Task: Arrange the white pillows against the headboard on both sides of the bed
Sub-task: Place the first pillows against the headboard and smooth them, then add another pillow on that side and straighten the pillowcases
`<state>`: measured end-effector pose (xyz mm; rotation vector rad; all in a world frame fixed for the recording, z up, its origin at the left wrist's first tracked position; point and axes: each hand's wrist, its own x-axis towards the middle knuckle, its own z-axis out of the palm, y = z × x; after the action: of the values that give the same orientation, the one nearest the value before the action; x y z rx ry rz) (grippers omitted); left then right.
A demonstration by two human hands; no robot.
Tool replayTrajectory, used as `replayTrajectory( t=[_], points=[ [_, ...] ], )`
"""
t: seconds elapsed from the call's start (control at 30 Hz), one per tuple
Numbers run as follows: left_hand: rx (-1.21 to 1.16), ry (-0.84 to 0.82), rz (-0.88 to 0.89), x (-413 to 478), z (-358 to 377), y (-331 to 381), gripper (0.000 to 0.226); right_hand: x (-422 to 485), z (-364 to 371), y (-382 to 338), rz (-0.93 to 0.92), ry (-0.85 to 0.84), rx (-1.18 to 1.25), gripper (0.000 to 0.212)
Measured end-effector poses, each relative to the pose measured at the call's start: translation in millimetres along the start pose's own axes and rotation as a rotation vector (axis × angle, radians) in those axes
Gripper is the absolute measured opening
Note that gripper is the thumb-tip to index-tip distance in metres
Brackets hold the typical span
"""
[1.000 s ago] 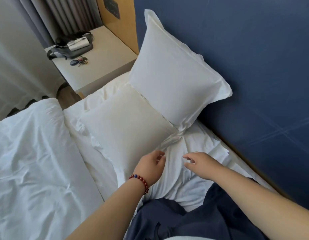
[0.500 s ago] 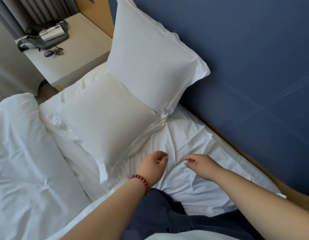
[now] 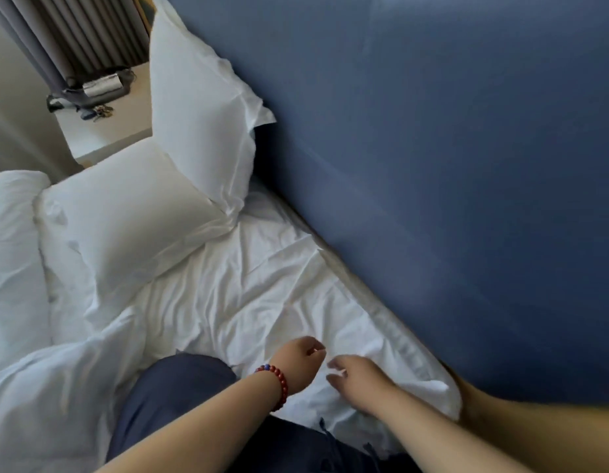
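One white pillow [image 3: 200, 107] stands upright, leaning on the blue headboard [image 3: 449, 165] at the far left end of the bed. A second white pillow [image 3: 125, 223] lies flat in front of it on the sheet. Both hands hover low over the wrinkled white sheet [image 3: 262, 302], well to the right of the pillows. My left hand [image 3: 301, 365], with a red bead bracelet at the wrist, has loosely curled fingers and holds nothing. My right hand [image 3: 356, 378] is beside it, fingers relaxed, also holding nothing.
A white duvet [image 3: 16, 268] is bunched at the left. A nightstand [image 3: 105, 134] beyond the pillows carries a dark bag and keys. Grey curtains [image 3: 74, 32] hang behind it. My dark blue trousers [image 3: 180, 397] are on the bed below the hands.
The view has swung right and pulled back from the pillows. Both hands have drawn away from the flat pillow's edge to bare sheet farther right. The pillows have not moved.
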<state>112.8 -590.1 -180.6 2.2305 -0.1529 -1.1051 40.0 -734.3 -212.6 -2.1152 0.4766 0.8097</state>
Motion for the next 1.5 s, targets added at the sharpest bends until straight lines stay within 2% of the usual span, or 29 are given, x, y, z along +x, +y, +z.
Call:
replayTrajectory(
  t=[0.1,0.2,0.33,0.47,0.77,0.97,1.2,1.4,1.5],
  points=[
    [0.127,-0.003,-0.057,-7.3,36.9,27.6,0.031,-19.4,-14.1,34.9,-0.064,-0.023,-0.046,0.044],
    [0.131,0.044,-0.11,-16.4,59.3,45.1,0.033,-34.2,-33.9,59.7,-0.107,-0.046,-0.082,0.044],
    [0.051,0.129,-0.159,-34.3,76.2,57.9,0.032,-43.1,-51.3,79.4,-0.122,-0.096,-0.111,0.041],
    [-0.109,0.191,-0.196,-57.2,92.7,61.9,0.032,-50.7,-59.7,80.7,-0.109,-0.163,-0.133,0.046],
    [-0.389,0.365,-0.304,-115.8,120.2,43.1,0.031,-56.6,-63.0,40.8,-0.164,-0.268,-0.183,0.04],
    [-0.524,0.416,-0.411,-141.2,131.3,21.2,0.029,-73.9,-43.6,33.7,-0.238,-0.294,-0.194,0.03],
    [-0.5,0.419,-0.359,-168.1,126.9,-7.9,0.028,-98.4,-5.3,19.2,-0.28,-0.295,-0.153,0.021],
    [-0.475,0.499,-0.332,-232.5,109.7,-83.7,0.028,-133.0,84.1,-25.3,-0.366,-0.267,-0.172,0.025],
    [-0.481,0.526,-0.31,-276.5,102.6,-133.3,0.027,-160.1,139.7,-49.5,-0.367,-0.254,-0.081,0.024]
  ],
)
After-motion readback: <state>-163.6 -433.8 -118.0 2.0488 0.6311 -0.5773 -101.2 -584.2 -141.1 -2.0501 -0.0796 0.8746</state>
